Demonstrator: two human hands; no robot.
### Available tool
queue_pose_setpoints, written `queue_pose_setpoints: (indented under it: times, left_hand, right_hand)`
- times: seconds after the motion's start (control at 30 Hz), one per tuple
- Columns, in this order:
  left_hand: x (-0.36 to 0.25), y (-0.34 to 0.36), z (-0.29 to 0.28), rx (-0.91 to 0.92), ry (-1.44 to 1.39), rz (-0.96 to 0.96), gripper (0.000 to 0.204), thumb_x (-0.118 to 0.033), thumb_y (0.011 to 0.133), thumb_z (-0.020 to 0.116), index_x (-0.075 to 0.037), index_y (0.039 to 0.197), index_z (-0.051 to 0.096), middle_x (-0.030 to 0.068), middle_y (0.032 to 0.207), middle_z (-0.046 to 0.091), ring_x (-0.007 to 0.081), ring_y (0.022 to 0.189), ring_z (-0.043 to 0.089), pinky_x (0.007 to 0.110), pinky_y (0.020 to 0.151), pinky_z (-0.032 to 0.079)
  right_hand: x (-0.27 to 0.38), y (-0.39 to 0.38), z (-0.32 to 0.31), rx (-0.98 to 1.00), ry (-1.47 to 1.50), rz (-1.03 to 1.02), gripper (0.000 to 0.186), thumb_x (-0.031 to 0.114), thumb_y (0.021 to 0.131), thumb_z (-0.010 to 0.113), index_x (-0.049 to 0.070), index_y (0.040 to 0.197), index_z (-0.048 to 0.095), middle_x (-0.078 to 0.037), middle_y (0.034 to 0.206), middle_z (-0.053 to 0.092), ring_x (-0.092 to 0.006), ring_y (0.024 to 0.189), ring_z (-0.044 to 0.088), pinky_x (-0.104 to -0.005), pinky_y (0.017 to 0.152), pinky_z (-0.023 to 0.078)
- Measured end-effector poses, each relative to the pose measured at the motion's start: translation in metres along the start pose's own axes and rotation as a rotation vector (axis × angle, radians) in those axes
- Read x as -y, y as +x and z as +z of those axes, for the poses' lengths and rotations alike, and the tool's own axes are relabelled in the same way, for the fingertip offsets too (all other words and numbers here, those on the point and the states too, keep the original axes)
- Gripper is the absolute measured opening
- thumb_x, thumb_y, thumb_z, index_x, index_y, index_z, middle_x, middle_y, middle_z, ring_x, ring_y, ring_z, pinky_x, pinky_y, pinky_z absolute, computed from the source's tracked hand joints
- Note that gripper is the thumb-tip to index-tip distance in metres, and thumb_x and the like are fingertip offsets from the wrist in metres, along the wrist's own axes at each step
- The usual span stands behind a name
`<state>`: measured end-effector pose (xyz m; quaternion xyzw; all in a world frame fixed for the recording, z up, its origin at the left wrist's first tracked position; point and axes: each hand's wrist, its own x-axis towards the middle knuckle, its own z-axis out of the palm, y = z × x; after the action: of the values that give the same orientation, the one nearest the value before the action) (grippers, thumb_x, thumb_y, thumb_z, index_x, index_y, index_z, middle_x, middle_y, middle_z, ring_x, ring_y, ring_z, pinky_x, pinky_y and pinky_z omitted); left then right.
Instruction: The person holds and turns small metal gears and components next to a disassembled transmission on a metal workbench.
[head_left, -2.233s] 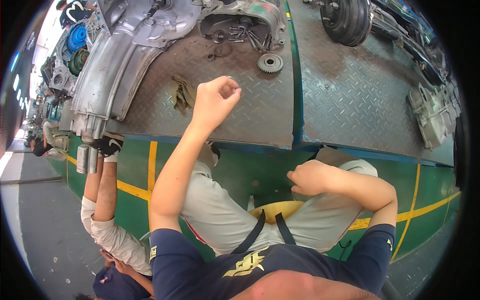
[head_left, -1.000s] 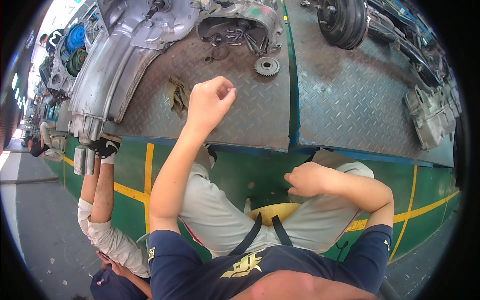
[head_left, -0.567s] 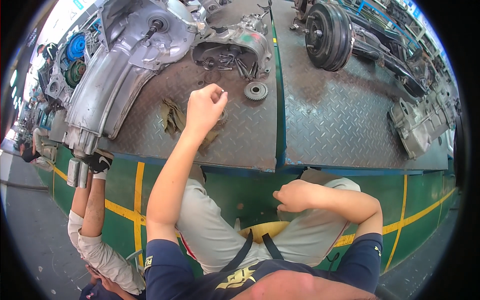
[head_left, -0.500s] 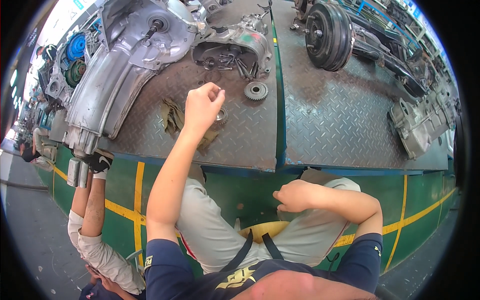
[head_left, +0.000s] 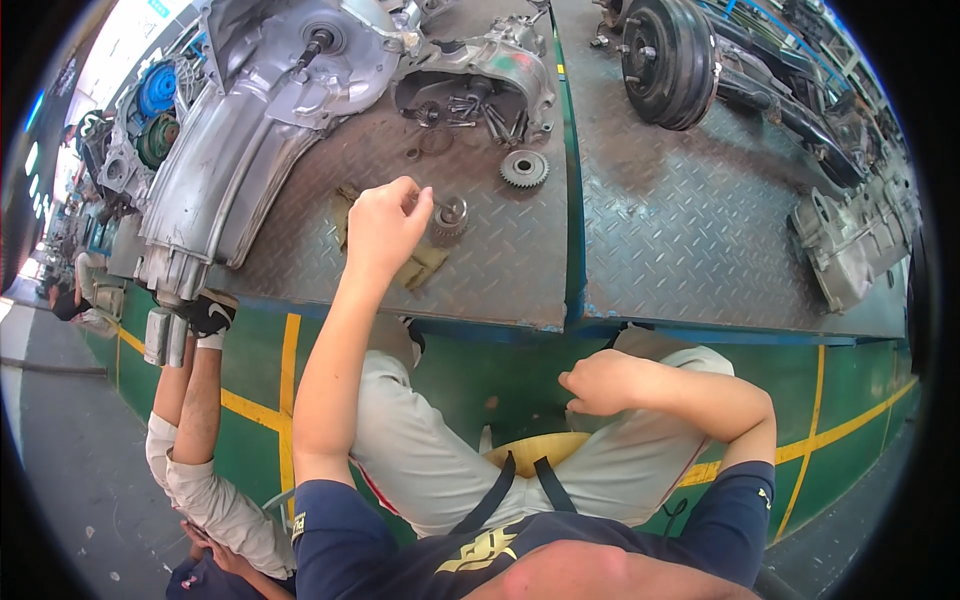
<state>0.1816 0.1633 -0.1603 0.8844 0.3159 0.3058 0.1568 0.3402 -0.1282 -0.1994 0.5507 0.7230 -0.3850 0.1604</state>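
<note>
My left hand is above the metal bench, thumb and fingers drawn together; anything small between them is hidden. Just right of its fingertips lies a small gear with a shiny centre. A crumpled olive cloth is partly covered by my left hand and wrist. Farther off sits a larger toothed gear, flat on the bench. Over my right thigh, away from the bench, my right hand is curled into a loose fist, with nothing seen in it.
A big silver gearbox housing fills the bench's left side. Behind the gears, an open casing stands near several loose bolts. A gap divides off the right bench, with a brake drum and metal casting. Another person's legs are at left.
My left hand has drawn back to the left, so the small gear shows more fully. The view has shifted slightly. My right hand stays over my thigh.
</note>
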Motion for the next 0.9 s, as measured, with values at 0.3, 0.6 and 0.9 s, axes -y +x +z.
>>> queue_pose_setpoints:
  times: [0.3,0.6,0.9]
  left_hand:
    - [-0.016,-0.012,0.01,0.015,-0.131,0.031,0.018,-0.019,0.088,0.071,-0.001,0.088,0.07,0.0147,0.074,0.069,0.0288,0.066,0.068,0.038,0.062,0.052]
    - [-0.012,0.006,0.028,-0.029,-0.355,-0.028,0.016,-0.013,0.085,0.073,0.002,0.091,0.071,0.0126,0.067,0.068,0.0189,0.057,0.064,0.031,0.058,0.05]
    - [0.01,0.024,0.041,-0.055,-0.412,-0.153,0.017,-0.013,0.088,0.071,0.004,0.09,0.072,0.0056,0.064,0.067,0.0075,0.056,0.059,0.026,0.055,0.047]
  right_hand:
    - [-0.001,0.002,0.001,-0.005,-0.004,-0.01,0.034,0.031,0.092,0.062,-0.002,0.1,0.067,-0.022,0.085,0.071,-0.0388,0.083,0.071,-0.0475,0.072,0.057]
    - [0.002,0.001,-0.004,-0.006,-0.004,-0.017,0.036,0.032,0.092,0.063,-0.002,0.102,0.066,-0.022,0.084,0.072,-0.0387,0.083,0.071,-0.0471,0.072,0.056]
    - [0.0,0.002,-0.001,-0.014,-0.006,-0.024,0.035,0.031,0.092,0.063,-0.002,0.102,0.066,-0.021,0.083,0.071,-0.0388,0.081,0.07,-0.0471,0.071,0.056]
